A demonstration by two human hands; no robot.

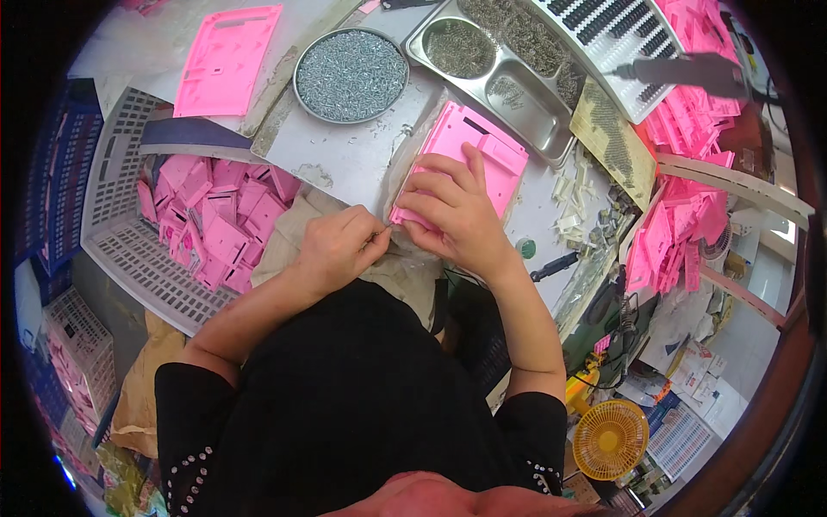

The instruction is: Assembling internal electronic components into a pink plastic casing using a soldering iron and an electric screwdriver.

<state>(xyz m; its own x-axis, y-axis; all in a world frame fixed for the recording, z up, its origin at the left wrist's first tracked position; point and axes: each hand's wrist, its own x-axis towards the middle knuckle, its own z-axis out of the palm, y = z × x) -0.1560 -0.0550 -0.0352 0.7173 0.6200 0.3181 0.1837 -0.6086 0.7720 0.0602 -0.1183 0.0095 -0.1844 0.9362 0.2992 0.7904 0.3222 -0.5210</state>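
Observation:
A pink plastic casing (504, 168) lies tilted on the bench in front of me, over a clear plastic sheet. My right hand (457, 211) grips its near left part, fingers spread over the top and thumb at the near edge. Just off that same corner, my left hand (340, 246) is closed in a pinch. Whatever its fingertips hold is too small to make out. Beyond the hands stands a round metal dish (351, 76) full of small silver screws. A compartmented steel tray (551, 129) with small springs sits behind the casing.
A grey plastic basket (129, 207) of pink parts stands at left. One flat pink panel (228, 60) lies at far left. White clips (570, 202) and a dark pen-like tool (556, 267) are right. An electric screwdriver (689, 76) hangs near piled pink parts (680, 224).

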